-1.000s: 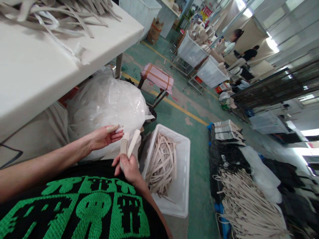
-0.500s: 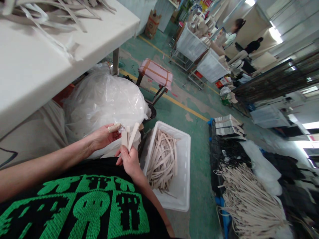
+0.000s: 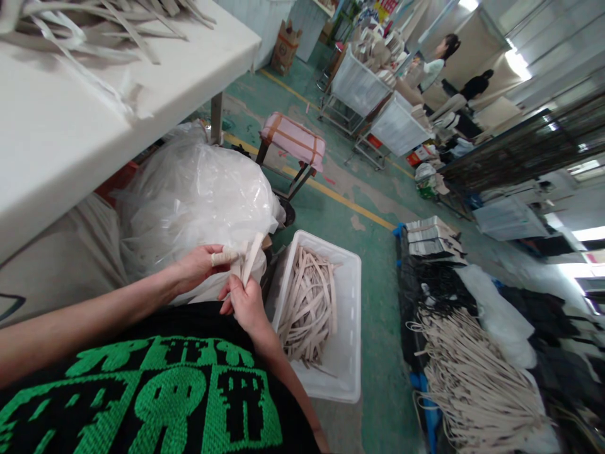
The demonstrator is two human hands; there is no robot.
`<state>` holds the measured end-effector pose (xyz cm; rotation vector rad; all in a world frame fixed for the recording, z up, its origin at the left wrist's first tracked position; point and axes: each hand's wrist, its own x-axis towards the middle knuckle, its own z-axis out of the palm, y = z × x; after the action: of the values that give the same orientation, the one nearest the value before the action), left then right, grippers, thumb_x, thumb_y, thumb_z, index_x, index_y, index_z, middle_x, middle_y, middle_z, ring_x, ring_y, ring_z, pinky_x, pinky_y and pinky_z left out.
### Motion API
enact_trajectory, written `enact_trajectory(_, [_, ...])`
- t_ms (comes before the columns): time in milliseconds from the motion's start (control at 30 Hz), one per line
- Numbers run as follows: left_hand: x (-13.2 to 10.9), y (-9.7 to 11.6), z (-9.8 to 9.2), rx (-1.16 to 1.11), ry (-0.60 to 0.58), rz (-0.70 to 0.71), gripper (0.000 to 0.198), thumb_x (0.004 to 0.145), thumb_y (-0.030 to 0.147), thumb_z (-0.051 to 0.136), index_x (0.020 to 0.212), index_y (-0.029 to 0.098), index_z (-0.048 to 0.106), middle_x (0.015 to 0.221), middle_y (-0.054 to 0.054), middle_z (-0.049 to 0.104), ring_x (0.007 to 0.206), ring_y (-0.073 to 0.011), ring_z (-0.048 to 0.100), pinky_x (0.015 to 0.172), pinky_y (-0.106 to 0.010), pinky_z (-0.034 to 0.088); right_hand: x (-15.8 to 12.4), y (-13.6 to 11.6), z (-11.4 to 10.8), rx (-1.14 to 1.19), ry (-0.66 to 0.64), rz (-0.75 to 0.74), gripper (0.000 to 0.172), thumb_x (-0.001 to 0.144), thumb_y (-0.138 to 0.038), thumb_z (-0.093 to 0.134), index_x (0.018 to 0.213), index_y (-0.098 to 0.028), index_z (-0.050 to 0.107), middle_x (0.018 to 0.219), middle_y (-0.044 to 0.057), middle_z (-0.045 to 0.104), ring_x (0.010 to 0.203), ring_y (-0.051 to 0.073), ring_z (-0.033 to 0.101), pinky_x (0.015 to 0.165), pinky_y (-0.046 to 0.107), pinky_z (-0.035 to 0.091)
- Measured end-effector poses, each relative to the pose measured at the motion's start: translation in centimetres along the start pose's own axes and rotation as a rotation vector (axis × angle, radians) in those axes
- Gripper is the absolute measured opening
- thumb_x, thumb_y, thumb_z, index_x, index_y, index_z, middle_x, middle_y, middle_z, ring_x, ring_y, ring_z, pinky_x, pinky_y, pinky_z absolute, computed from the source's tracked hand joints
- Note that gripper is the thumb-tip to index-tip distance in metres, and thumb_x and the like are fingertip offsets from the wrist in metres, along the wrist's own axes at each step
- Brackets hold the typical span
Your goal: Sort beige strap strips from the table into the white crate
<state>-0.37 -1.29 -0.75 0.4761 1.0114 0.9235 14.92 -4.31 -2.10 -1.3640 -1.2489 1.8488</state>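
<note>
In the middle of the head view, my right hand is closed round a small bundle of flat beige strips, which stick up fanned out above the thumb. My left hand is beside it, fingers drawn together, with pale tape wrapped round one finger. Its fingertips meet the left side of the bundle; whether a strip is pinched between them is too blurred to tell. Just right of my right hand, a white plastic bin on the floor contains many loose beige strips.
A white table at upper left bears more strips. Under it bulges a clear plastic bag. A pink padded stool stands ahead. On the right lies a big pile of beige strips. Two people are far back among wheeled bins.
My left hand has moved slightly down and right, bringing its taped finger against the strips. My right hand stays nearly in place with the bundle.
</note>
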Motion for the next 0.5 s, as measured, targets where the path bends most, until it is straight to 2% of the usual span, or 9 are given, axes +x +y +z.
enact_trajectory(67, [0.0,-0.2,0.3,0.063,-0.091,-0.012,0.033,0.073,0.044,0.084,0.062,0.016,0.071,0.052,-0.004,0.065,0.044,-0.015,0.055,0.056,-0.03,0.05,-0.2,-0.2,-0.2,0.028,0.021,-0.011,0.044,0.092,-0.063,0.051,0.089,-0.019,0.056,0.07,0.0,0.067,0.041,0.009,0.058,0.038,0.019,0.042])
enact_trajectory(100, [0.2,-0.1,0.3,0.067,-0.093,-0.011,0.034,0.074,0.045,0.083,0.063,0.015,0.071,0.053,-0.004,0.065,0.045,-0.0154,0.055,0.056,-0.03,0.05,-0.5,-0.2,-0.4,0.041,0.037,-0.017,0.046,0.091,-0.064,0.051,0.091,-0.019,0.056,0.073,0.001,0.069,0.042,0.01,0.059,0.038,0.02,0.044])
enact_trajectory(233, [1.0,0.1,-0.1,-0.045,0.146,0.018,0.029,0.063,0.035,0.091,0.068,0.014,0.072,0.065,-0.003,0.07,0.061,-0.0145,0.061,0.069,-0.026,0.052,-2.7,0.6,-1.5,-0.007,0.071,-0.029,0.047,0.089,-0.065,0.055,0.093,-0.018,0.058,0.073,0.003,0.071,0.045,0.013,0.063,0.041,0.022,0.047])
enact_trajectory(300, [1.2,-0.1,0.1,-0.071,0.192,-0.002,0.031,0.058,0.033,0.094,0.068,0.013,0.073,0.067,-0.002,0.07,0.063,-0.0136,0.061,0.07,-0.026,0.052,-3.6,1.0,-2.0,-0.06,0.08,-0.014,0.048,0.089,-0.066,0.056,0.085,-0.018,0.06,0.065,0.003,0.068,0.043,0.013,0.062,0.04,0.022,0.045])
enact_trajectory(367, [1.0,-0.7,0.9,-0.037,0.121,-0.041,0.031,0.057,0.034,0.094,0.068,0.013,0.074,0.068,-0.003,0.071,0.064,-0.0152,0.061,0.07,-0.027,0.051,-3.7,1.0,-2.3,-0.079,0.138,-0.002,0.05,0.089,-0.067,0.053,0.077,-0.019,0.06,0.058,0.002,0.065,0.04,0.013,0.059,0.039,0.022,0.043])
enact_trajectory(500, [0.7,-1.0,2.7,0.038,-0.065,-0.07,0.03,0.065,0.04,0.089,0.066,0.014,0.073,0.063,-0.005,0.071,0.064,-0.0211,0.064,0.071,-0.033,0.051,-2.8,0.2,-2.5,-0.047,0.283,-0.063,0.054,0.09,-0.067,0.051,0.071,-0.017,0.061,0.057,0.004,0.065,0.041,0.012,0.057,0.042,0.022,0.044])
